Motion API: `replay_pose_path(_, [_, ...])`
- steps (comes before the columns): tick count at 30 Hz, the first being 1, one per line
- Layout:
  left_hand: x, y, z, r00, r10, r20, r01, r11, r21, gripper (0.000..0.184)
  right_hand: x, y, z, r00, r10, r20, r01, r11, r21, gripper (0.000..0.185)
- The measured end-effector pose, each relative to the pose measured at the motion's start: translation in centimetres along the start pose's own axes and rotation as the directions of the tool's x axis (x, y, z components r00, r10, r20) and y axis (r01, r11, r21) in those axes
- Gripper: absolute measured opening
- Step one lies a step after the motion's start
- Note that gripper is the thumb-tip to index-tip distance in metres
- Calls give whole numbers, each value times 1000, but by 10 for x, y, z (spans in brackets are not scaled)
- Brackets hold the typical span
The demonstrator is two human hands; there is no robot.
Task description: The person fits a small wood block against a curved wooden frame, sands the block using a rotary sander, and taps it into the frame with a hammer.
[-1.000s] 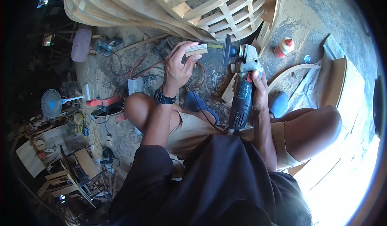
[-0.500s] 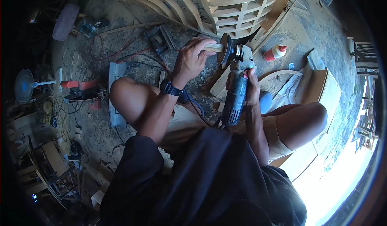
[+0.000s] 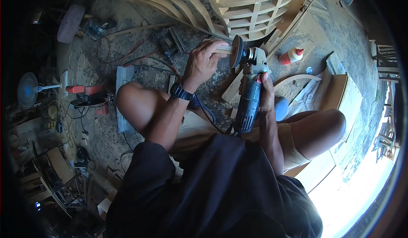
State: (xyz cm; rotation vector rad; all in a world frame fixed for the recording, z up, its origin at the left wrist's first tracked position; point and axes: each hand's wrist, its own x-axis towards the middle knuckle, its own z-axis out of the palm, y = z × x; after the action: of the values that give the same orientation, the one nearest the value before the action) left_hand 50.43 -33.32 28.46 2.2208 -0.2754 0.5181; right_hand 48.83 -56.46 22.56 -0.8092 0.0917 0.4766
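My left hand (image 3: 202, 61), with a dark watch on its wrist, pinches a short light strip of wood (image 3: 224, 50). The strip's far end meets the round disc (image 3: 236, 51) of an angle grinder (image 3: 248, 98). Around the grinder's dark body my right hand (image 3: 266, 93) is closed, its thumb near the red switch. The tool stands upright in the view, its metal head at the top and its cord end near my lap. Most of the right fingers are hidden behind the grinder.
A wooden ribbed frame (image 3: 255, 13) stands ahead. To the right are a red-and-white glue bottle (image 3: 291, 56), a curved wood strip (image 3: 295, 78) and a wooden box (image 3: 346, 104). A jigsaw-like tool (image 3: 169, 40), a cut-off saw (image 3: 87, 95) and a fan (image 3: 27, 90) sit to the left.
Almost nothing differs. Both hands, the wood strip and the grinder keep their places, while the surroundings shift slightly with my head.
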Motion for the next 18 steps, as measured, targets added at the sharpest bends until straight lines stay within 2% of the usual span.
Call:
replay_pose_path(5, [1, -3, 2, 1000, 3, 11, -3, 1000, 31, 28, -1, -1, 2, 999, 14, -36, -13, 1000, 18, 61])
replay_pose_path(11, [-2, -8, 4, 1000, -2, 17, 2, 1000, 5, 31, -2, 1, -7, 999, 32, 18, -31, 999, -39, 67])
replay_pose_path(18, [-5, -13, 5, 1000, 5, 11, -5, 1000, -3, 33, -3, 1, -2, 999, 32, 4, -31, 999, -13, 62])
